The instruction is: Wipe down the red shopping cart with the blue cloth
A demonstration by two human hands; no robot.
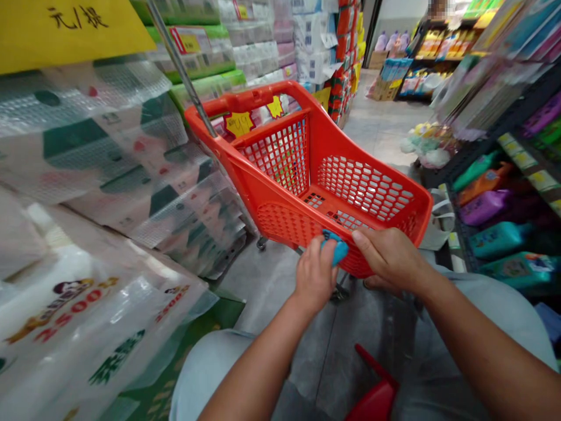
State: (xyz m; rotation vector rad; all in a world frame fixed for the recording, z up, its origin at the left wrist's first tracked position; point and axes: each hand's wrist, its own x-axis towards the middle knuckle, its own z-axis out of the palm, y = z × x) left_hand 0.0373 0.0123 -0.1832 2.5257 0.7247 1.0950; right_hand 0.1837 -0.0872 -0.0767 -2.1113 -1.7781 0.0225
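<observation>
A red plastic shopping cart [280, 187] with lattice sides stands before my knees, its basket holding nothing that I can see. My left hand [314, 276] is closed around a small blue cloth [340, 250], which is pressed to the cart's near side just under the rim. To its right, my right hand [392, 257] grips the near end of the cart, thumb on the rim and fingers curled beneath, partly hidden. The cart's handle is at the far left end, beside a slanting metal pole [179, 64].
Wrapped paper packs [123, 158] are stacked close on the left under a yellow price sign [65, 35]. On the right, a shelf holds coloured bottles [495, 234]. Red plastic [374, 403] shows between my legs. A tiled aisle [381, 117] runs back toward more shelves and a person.
</observation>
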